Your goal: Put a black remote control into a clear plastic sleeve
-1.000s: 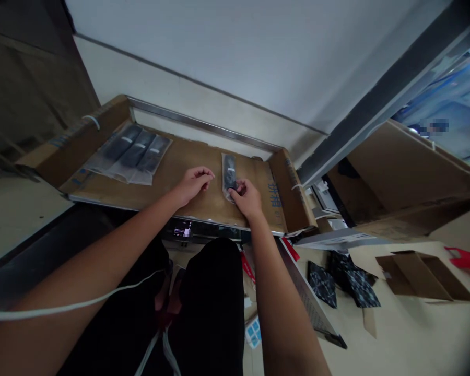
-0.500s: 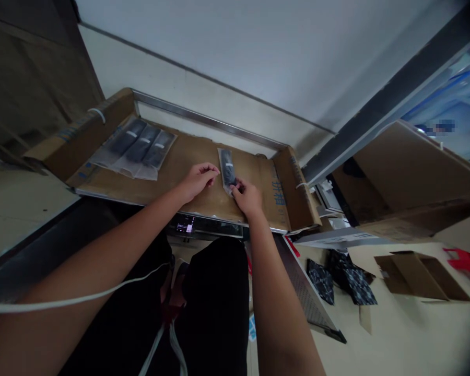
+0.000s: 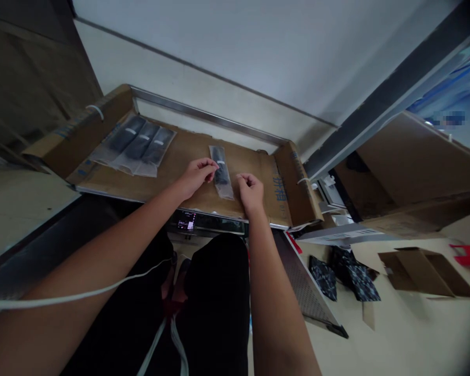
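A clear plastic bag (image 3: 226, 190) with a dark item and a small white label inside lies on the cardboard-lined surface (image 3: 191, 146). My left hand (image 3: 199, 176) is closed in a pinch, its fingertips over the left edge of this bag; whether they grip anything is too small to tell. Just right of the bag, apart from it, my right hand (image 3: 251, 191) has its thumb and curled fingers together, and what may be between them cannot be made out. Several similar bags (image 3: 141, 143) lie overlapping, side by side at the left.
Cardboard flaps wall the surface at the left (image 3: 90, 117) and right (image 3: 297, 188). Beneath its front edge a lit screen (image 3: 186, 222) shows. A large open carton (image 3: 423, 172) stands right; dark patterned bags (image 3: 344, 274) and another box (image 3: 426, 271) are on the floor. A white cable (image 3: 82, 298) crosses my left arm.
My right hand has let go of the single bag and now sits to its right. The bag has shifted slightly left, under my left fingertips.
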A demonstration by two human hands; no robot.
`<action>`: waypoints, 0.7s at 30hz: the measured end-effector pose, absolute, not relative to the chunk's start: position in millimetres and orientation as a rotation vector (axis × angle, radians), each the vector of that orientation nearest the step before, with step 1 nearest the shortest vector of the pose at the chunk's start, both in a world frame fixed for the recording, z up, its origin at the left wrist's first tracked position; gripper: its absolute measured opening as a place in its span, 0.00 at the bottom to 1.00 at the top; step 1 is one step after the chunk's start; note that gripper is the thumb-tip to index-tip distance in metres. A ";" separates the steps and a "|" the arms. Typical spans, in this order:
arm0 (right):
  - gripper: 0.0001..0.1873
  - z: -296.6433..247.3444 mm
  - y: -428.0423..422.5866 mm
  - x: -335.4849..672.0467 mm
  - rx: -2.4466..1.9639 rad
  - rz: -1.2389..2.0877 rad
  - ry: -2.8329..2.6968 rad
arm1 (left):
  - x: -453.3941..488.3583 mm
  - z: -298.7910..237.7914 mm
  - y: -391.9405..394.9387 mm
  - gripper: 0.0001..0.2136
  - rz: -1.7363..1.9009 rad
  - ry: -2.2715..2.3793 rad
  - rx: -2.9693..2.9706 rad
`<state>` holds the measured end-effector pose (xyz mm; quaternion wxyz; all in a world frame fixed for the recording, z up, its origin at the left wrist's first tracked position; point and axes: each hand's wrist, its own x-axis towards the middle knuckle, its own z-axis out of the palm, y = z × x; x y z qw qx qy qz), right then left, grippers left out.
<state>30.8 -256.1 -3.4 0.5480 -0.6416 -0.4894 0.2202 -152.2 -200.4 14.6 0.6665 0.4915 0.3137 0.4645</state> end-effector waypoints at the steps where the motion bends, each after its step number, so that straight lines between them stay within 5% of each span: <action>1: 0.18 -3.7 -255.5 31.2 -1.520 0.507 -1.140 | -152.5 15.2 -201.0 0.02 1.051 0.703 1.112; 12: 0.16 -8.4 -249.2 36.9 -1.572 0.447 -1.062 | -153.0 24.0 -219.0 0.06 1.071 0.651 1.454; 21: 0.15 3.7 -255.1 33.1 -1.635 0.411 -1.096 | -234.2 153.0 -359.5 0.14 1.050 0.044 2.365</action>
